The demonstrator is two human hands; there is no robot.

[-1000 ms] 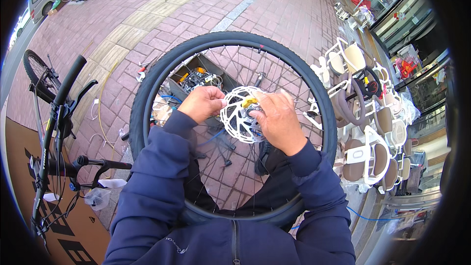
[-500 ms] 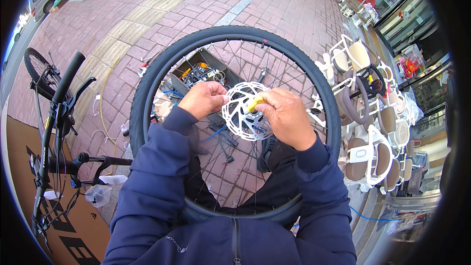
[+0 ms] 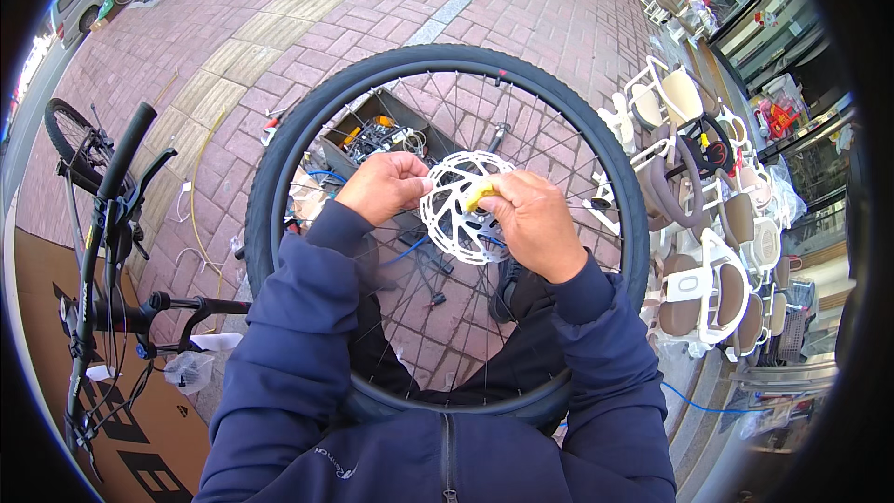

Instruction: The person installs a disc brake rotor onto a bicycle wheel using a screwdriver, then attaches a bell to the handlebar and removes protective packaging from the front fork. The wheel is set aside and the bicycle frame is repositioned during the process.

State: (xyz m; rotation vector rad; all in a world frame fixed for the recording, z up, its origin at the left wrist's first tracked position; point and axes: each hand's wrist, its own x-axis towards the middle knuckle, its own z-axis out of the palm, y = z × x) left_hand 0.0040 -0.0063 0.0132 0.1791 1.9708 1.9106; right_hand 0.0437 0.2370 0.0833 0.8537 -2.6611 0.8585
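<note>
A bicycle wheel (image 3: pixel 636 196) with a black knobbly tyre lies across my lap. At its hub sits a silver brake disc (image 3: pixel 453 235) with cut-out spokes. My left hand (image 3: pixel 384 186) is closed, thumb and fingertips pinching at the left edge of the disc. My right hand (image 3: pixel 537 222) grips a small yellow tool (image 3: pixel 479 196) between thumb and fingers, over the middle of the disc. The tool's working end is hidden from view.
Beneath the spokes is a grey toolbox (image 3: pixel 345 121) full of metal tools. A bicycle frame with handlebar (image 3: pixel 119 168) stands at the left, above a flat cardboard box (image 3: pixel 168 410). Several white-and-brown child seats (image 3: pixel 698 289) are piled at the right.
My right hand and the yellow tool have shifted slightly left and turned a little. The left hand stays at the disc's edge, and the wheel has barely moved.
</note>
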